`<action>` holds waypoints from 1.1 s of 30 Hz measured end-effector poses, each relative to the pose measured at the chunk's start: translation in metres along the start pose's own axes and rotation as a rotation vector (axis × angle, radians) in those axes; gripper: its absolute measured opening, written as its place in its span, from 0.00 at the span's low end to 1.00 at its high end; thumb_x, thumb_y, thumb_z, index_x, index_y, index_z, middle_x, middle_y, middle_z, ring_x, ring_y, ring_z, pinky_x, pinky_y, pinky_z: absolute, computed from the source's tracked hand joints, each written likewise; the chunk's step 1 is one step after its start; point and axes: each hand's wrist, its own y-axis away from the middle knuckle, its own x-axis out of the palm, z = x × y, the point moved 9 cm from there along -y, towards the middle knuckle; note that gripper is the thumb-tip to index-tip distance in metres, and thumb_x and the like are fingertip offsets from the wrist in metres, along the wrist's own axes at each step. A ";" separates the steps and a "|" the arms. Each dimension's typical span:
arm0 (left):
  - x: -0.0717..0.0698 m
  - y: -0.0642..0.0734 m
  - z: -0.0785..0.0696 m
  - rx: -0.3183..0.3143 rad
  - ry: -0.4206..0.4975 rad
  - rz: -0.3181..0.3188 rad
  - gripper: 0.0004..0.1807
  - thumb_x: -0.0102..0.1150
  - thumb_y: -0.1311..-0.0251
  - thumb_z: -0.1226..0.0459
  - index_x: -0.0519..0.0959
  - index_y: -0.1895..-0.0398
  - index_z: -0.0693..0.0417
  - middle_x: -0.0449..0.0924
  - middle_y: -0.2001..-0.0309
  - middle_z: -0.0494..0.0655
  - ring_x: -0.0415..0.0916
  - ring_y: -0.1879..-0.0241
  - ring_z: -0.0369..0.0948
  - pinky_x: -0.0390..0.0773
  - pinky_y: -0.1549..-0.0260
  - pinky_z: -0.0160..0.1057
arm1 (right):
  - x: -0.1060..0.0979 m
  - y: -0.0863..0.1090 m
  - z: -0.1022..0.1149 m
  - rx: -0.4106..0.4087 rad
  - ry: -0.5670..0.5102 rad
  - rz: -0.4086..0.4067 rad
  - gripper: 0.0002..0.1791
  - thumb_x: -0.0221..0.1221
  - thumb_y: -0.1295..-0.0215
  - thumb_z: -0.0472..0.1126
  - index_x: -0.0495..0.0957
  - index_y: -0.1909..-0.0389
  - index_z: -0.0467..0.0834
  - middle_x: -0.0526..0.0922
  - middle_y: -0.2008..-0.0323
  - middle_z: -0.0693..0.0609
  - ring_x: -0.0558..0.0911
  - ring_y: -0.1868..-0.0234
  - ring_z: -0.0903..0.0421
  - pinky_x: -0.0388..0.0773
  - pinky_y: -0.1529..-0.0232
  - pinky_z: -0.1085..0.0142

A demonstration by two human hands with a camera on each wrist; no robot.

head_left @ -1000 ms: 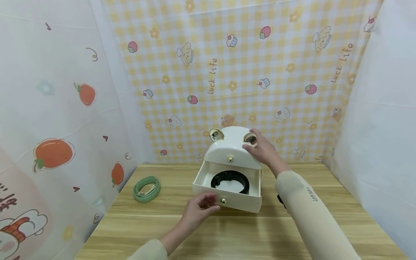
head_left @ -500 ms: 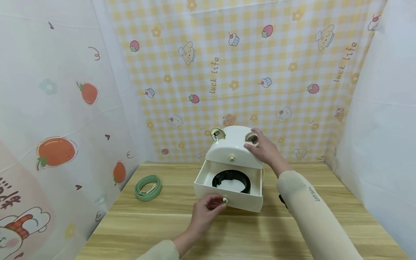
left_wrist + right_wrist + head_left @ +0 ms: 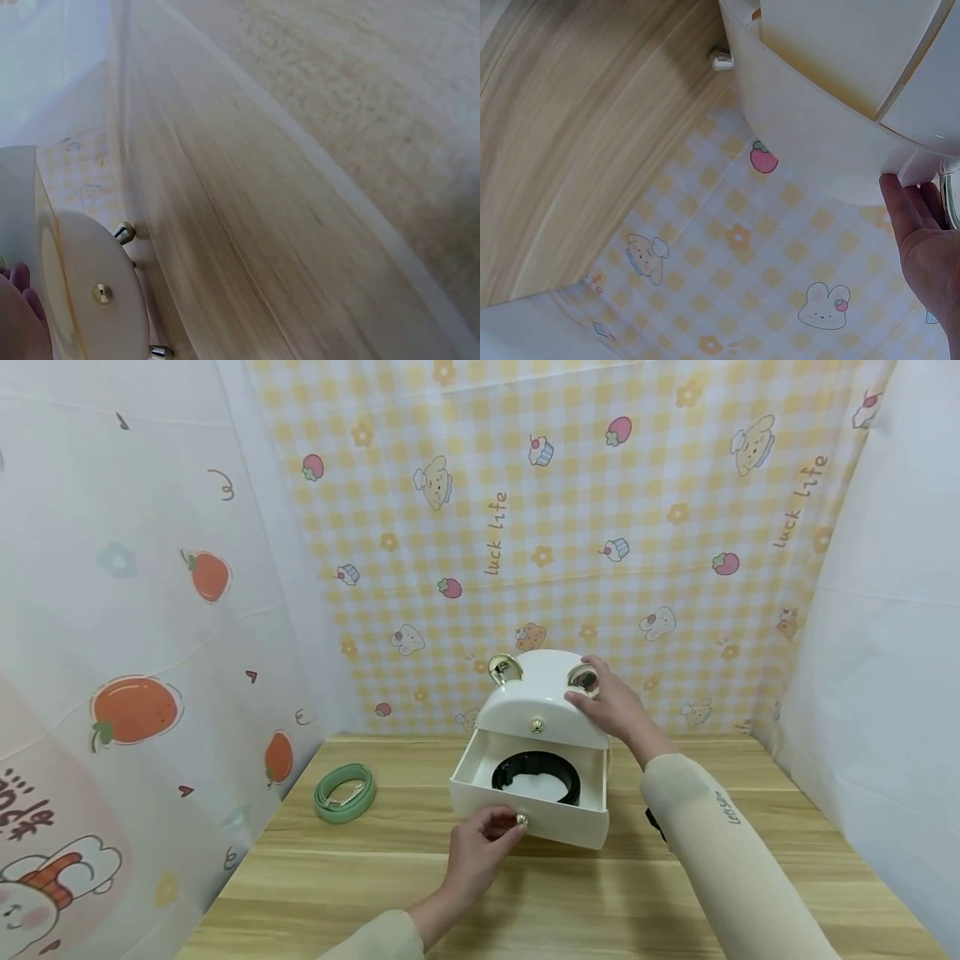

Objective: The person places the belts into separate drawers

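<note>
A white storage box [image 3: 536, 697] with bear-like round ears stands on the table, its lower drawer [image 3: 570, 828] pulled out. Coiled inside that drawer is a black belt [image 3: 572, 777]. My left hand [image 3: 474, 856] pinches the drawer's small gold knob [image 3: 522, 819] between thumb and fingers. Up at the box's top right, my right hand [image 3: 618, 703] grips the gold-rimmed ear [image 3: 582, 677]; the right wrist view shows its fingers [image 3: 901, 206] against the box's side. The upper drawer, with its own gold knob [image 3: 537, 725], is closed.
A coiled green belt [image 3: 341, 815] with a gold buckle lies on the wooden table [image 3: 390, 893] at left. Partly hidden by the right sleeve is a small black thing [image 3: 655, 823]. Printed cloth curtains [image 3: 420, 543] stand behind and at both sides.
My left hand has moved right along the drawer front and taken hold of the knob. My right hand stays on the ear, and the drawer remains pulled out.
</note>
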 end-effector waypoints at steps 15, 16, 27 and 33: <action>0.010 -0.030 0.038 0.006 -0.010 -0.050 0.10 0.72 0.45 0.66 0.84 0.61 0.59 0.86 0.65 0.47 0.80 0.69 0.36 0.80 0.68 0.30 | 0.000 0.000 0.001 -0.008 0.006 -0.004 0.42 0.56 0.28 0.56 0.47 0.23 0.45 0.73 0.43 0.30 0.76 0.46 0.33 0.69 0.44 0.38; 0.011 -0.032 0.038 0.013 -0.002 -0.051 0.10 0.72 0.45 0.65 0.84 0.61 0.59 0.86 0.66 0.47 0.80 0.69 0.35 0.80 0.69 0.30 | 0.000 -0.001 0.001 -0.009 0.006 -0.004 0.42 0.56 0.28 0.56 0.47 0.23 0.45 0.73 0.43 0.30 0.75 0.46 0.33 0.69 0.44 0.38; 0.014 -0.049 0.041 0.040 -0.002 -0.082 0.08 0.72 0.44 0.67 0.85 0.62 0.59 0.86 0.66 0.48 0.79 0.70 0.34 0.79 0.69 0.30 | 0.001 -0.002 0.000 0.006 -0.002 0.012 0.43 0.56 0.29 0.57 0.46 0.23 0.46 0.72 0.42 0.30 0.75 0.45 0.33 0.70 0.44 0.39; 0.017 -0.054 0.042 0.033 0.021 -0.109 0.09 0.72 0.45 0.68 0.85 0.62 0.61 0.86 0.65 0.52 0.79 0.70 0.38 0.78 0.70 0.29 | 0.001 -0.001 0.000 0.010 -0.003 0.015 0.43 0.56 0.29 0.57 0.46 0.23 0.47 0.72 0.42 0.30 0.75 0.45 0.33 0.69 0.44 0.39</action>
